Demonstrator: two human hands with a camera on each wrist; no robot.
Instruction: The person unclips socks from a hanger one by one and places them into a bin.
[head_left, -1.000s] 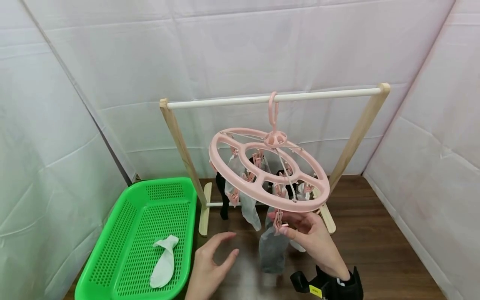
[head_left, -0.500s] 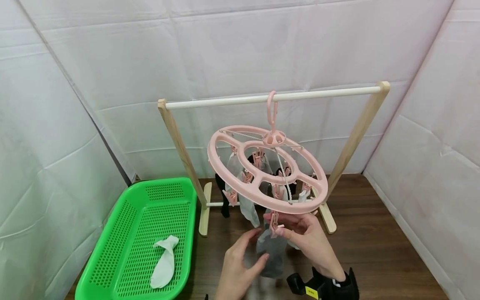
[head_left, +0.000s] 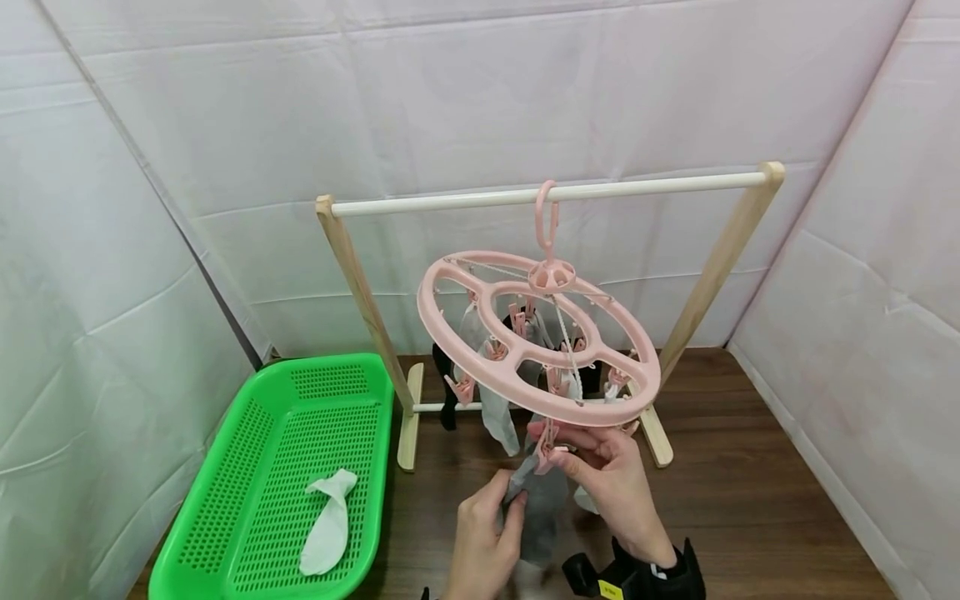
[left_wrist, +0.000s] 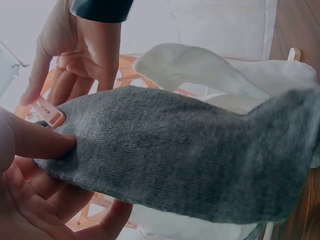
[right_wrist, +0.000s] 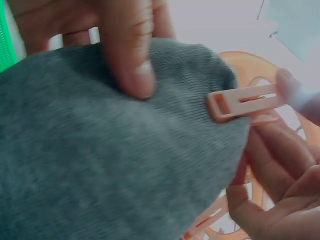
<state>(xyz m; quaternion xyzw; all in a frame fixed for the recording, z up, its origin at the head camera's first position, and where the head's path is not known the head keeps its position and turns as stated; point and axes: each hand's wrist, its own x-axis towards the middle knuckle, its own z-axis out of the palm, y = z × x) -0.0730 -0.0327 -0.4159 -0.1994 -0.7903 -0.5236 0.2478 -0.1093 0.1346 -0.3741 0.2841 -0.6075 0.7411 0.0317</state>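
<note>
My left hand pinches the upper edge of a grey sock between thumb and fingers. My right hand grips a pink clothespin just under the front rim of a round pink clip hanger. In the right wrist view, the clothespin's end lies over the grey sock's edge, right beside the left thumb. The sock stretches away from the hands in the left wrist view. Other socks, white, light grey and black, hang from clips under the hanger.
The hanger hooks over a white bar on a wooden-legged rack. To the left stands a green basket with one white sock in it. White cloth walls surround the dark wooden tabletop.
My left hand has moved right from beside the basket to the grey sock and now pinches its top. The right hand stays at the clothespin.
</note>
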